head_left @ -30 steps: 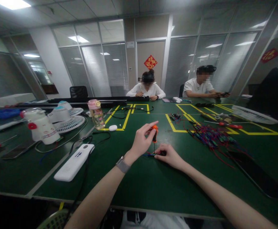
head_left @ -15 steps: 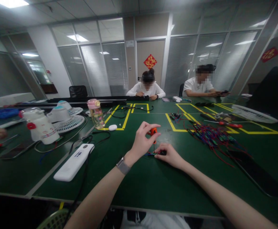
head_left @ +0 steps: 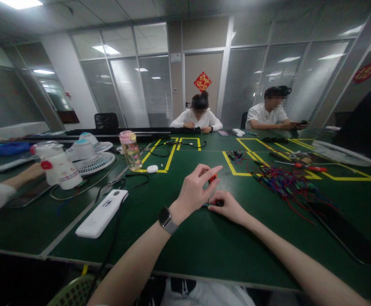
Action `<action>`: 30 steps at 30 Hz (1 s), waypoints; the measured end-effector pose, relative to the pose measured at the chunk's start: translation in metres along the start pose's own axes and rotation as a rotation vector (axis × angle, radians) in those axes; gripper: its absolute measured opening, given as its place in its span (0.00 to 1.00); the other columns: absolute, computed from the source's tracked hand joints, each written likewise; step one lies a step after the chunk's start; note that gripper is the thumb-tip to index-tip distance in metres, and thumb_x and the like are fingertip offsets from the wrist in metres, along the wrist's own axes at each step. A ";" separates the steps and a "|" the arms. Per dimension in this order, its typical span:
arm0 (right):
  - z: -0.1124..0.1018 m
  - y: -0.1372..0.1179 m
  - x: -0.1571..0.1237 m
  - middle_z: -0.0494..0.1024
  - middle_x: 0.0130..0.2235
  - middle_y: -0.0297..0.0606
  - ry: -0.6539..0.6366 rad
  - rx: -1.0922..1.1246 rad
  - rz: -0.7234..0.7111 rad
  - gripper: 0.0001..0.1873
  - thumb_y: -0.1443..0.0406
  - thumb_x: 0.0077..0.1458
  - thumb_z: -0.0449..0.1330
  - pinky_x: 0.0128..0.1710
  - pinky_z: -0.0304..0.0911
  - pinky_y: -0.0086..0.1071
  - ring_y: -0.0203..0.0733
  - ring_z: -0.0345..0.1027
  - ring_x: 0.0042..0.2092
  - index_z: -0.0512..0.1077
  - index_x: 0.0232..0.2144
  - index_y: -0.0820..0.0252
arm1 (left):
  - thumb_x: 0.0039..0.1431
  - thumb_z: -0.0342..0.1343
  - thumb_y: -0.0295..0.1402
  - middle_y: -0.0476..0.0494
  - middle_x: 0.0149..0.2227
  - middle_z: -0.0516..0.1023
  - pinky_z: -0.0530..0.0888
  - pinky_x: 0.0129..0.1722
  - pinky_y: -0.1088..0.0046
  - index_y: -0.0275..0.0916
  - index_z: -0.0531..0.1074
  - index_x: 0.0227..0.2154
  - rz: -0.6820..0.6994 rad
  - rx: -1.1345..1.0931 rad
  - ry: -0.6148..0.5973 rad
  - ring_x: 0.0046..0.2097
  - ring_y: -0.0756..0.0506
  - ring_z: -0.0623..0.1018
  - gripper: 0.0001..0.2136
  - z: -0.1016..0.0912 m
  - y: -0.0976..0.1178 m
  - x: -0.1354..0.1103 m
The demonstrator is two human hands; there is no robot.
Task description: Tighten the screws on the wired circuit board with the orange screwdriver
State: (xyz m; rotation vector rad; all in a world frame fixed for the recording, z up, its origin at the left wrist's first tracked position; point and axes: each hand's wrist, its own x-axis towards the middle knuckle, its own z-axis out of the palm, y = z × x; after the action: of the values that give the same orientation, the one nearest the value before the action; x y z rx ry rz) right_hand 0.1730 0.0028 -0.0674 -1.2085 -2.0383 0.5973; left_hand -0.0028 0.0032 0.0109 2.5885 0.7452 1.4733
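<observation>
My left hand (head_left: 195, 190), with a watch on its wrist, pinches the orange handle of a small screwdriver (head_left: 212, 177) that stands upright over the green table (head_left: 204, 242). Its tip points down at a small dark part (head_left: 211, 204) lying on the table. My right hand (head_left: 228, 205) rests on the table with its fingers closed round that part, pressing it down. Most of the screwdriver is hidden behind my left fingers.
A heap of red and blue wired parts (head_left: 281, 182) lies to the right. A white power bank (head_left: 102, 213), a pink-lidded bottle (head_left: 130, 151), white fans (head_left: 91, 158) and a jug (head_left: 58, 165) stand to the left. Another person's arm (head_left: 16, 180) reaches in at left. Two people sit across.
My left hand has turned on the screwdriver handle and its fingers now cover most of it. Another person's arm has come further in at the left edge. My right hand has stayed put.
</observation>
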 end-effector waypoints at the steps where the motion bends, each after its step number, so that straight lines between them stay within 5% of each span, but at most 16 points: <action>1: 0.000 0.000 0.000 0.78 0.30 0.37 0.001 -0.002 -0.005 0.03 0.67 0.47 0.66 0.36 0.62 0.34 0.42 0.69 0.33 0.79 0.27 0.60 | 0.68 0.46 0.30 0.41 0.47 0.70 0.73 0.48 0.68 0.43 0.63 0.59 0.006 -0.054 -0.013 0.47 0.46 0.74 0.18 0.001 0.001 0.000; 4: -0.001 -0.001 0.000 0.77 0.29 0.37 0.003 -0.009 -0.015 0.02 0.67 0.47 0.66 0.35 0.62 0.33 0.41 0.68 0.32 0.79 0.27 0.61 | 0.67 0.43 0.25 0.40 0.51 0.70 0.71 0.52 0.66 0.43 0.58 0.62 0.015 -0.189 -0.001 0.51 0.46 0.73 0.21 0.006 0.001 0.001; 10: -0.001 -0.002 0.001 0.78 0.30 0.37 -0.006 -0.009 -0.009 0.02 0.67 0.47 0.66 0.36 0.62 0.33 0.42 0.69 0.34 0.79 0.26 0.60 | 0.61 0.58 0.33 0.48 0.34 0.66 0.74 0.37 0.73 0.42 0.74 0.46 -0.042 -0.113 0.147 0.35 0.50 0.71 0.11 0.014 0.000 -0.001; 17: 0.000 0.000 0.001 0.78 0.30 0.38 -0.005 0.000 -0.020 0.04 0.68 0.46 0.66 0.37 0.63 0.34 0.42 0.69 0.33 0.80 0.29 0.61 | 0.67 0.42 0.24 0.39 0.51 0.69 0.71 0.52 0.67 0.41 0.60 0.60 0.060 -0.104 0.032 0.52 0.46 0.72 0.20 0.009 0.005 -0.001; 24: -0.001 -0.003 0.000 0.78 0.30 0.37 -0.002 -0.018 -0.004 0.04 0.67 0.47 0.66 0.36 0.63 0.34 0.42 0.69 0.34 0.80 0.29 0.59 | 0.61 0.57 0.33 0.46 0.38 0.69 0.74 0.40 0.70 0.41 0.73 0.45 -0.038 -0.058 0.159 0.38 0.48 0.73 0.10 0.010 -0.002 0.000; 30: -0.001 -0.002 0.000 0.77 0.29 0.38 0.000 0.001 0.003 0.03 0.67 0.47 0.67 0.37 0.63 0.34 0.42 0.69 0.34 0.80 0.28 0.61 | 0.69 0.42 0.26 0.41 0.49 0.74 0.71 0.50 0.66 0.41 0.62 0.60 -0.029 -0.199 0.055 0.49 0.47 0.74 0.19 0.006 -0.003 0.004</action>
State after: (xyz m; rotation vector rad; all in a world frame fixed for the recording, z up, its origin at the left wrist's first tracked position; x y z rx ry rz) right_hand 0.1729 0.0019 -0.0650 -1.2113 -2.0366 0.5991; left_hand 0.0029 0.0082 0.0096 2.3900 0.6047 1.5306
